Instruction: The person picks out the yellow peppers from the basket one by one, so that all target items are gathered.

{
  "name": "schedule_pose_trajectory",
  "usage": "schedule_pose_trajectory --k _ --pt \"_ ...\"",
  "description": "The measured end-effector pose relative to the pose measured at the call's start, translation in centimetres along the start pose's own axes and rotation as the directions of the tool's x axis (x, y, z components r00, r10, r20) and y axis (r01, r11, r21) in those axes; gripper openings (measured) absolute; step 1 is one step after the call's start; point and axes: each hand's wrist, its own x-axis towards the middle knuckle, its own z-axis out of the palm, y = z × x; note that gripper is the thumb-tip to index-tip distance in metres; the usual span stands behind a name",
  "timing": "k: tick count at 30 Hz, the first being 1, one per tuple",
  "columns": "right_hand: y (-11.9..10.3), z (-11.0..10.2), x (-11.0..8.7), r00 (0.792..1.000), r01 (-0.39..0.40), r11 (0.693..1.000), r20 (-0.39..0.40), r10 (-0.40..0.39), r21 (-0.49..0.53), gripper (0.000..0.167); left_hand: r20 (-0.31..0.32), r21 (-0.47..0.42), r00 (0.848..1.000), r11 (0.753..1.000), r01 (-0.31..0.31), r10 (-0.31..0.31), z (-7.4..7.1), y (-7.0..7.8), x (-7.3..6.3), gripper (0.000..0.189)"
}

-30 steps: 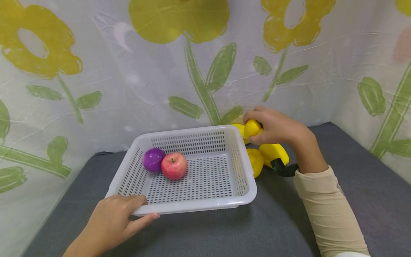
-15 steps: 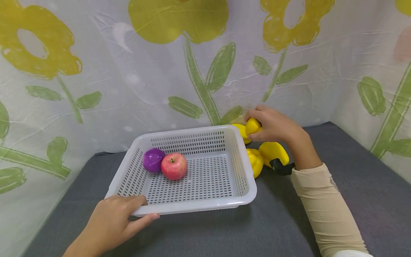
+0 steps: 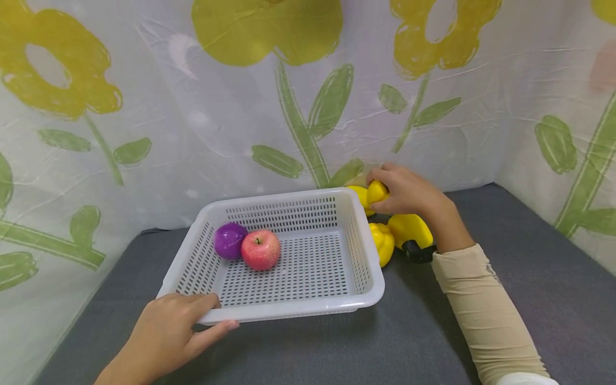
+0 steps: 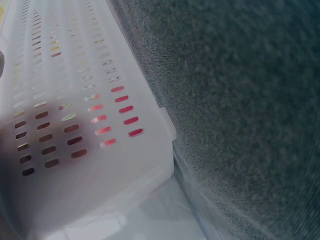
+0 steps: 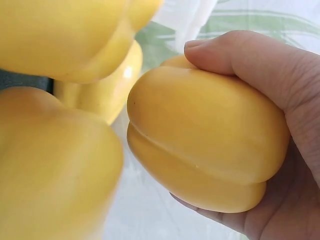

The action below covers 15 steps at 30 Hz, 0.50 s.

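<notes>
In the head view, my left hand (image 3: 166, 331) grips the near-left rim of a white perforated plastic basket (image 3: 289, 310), thumb outside and fingers over the edge. A purple round fruit (image 3: 230, 240) and a red apple (image 3: 260, 249) lie side by side at the basket's left. Beyond its right end, my right hand (image 3: 406, 195) holds a yellow bell pepper (image 3: 377, 191). The right wrist view shows this bell pepper (image 5: 205, 135) between thumb and fingers. In the left wrist view, the basket's slotted wall (image 4: 100, 175) fills the left half, with red showing through several slots.
More yellow peppers sit against the basket's right side: one (image 3: 360, 199) behind, one (image 3: 383, 243) in front, and a longer one (image 3: 411, 231) beside it. A black piece (image 3: 417, 251) hangs at my right wrist. A flower-print cloth (image 3: 216, 133) rises behind the grey table (image 3: 308, 353).
My right hand, holding the yellow bell pepper, has shifted only slightly, and its forearm has swung a little to the left. The left hand and basket stay in place.
</notes>
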Motion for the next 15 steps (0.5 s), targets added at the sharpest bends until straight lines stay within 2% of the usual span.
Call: schedule_pose_trajectory --k 8,15 --pt "0.56 0.59 0.33 0.999 -0.024 1.000 0.027 0.024 0.004 0.041 0.013 0.003 1.000 1.000 0.009 -0.009 -0.01 0.05 -0.04 0.046" --pt "1.01 1.08 0.51 0.998 -0.046 0.999 0.042 0.046 -0.006 0.042 0.001 -0.001 1.000 1.000 0.008 -0.008 0.12 0.00 -0.10 0.046"
